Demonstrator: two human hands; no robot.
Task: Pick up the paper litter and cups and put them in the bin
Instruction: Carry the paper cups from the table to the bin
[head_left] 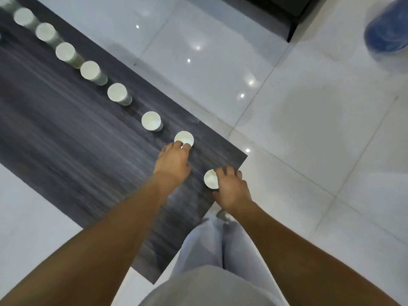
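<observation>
Cups stand in a diagonal row on a dark wood-grain bench (66, 133), running from the far left corner to the near right corner. Nearest cup (210, 178) sits at the bench corner; second cup (184, 139) is next up the row, third cup (151, 121) beyond it, and further cups trail off, blurred, to the upper left. White tiled floor (309, 129) surrounds the bench. A blurred blue object (386, 34) sits on the floor, upper right. Nothing lies between my hands and the two near cups. My left grip (174, 160) reaches over the second cup, fingertips touching its rim, fingers bent. My right grip (231, 186) curls round the nearest cup's right side, fingers over the rim, thumb below.
</observation>
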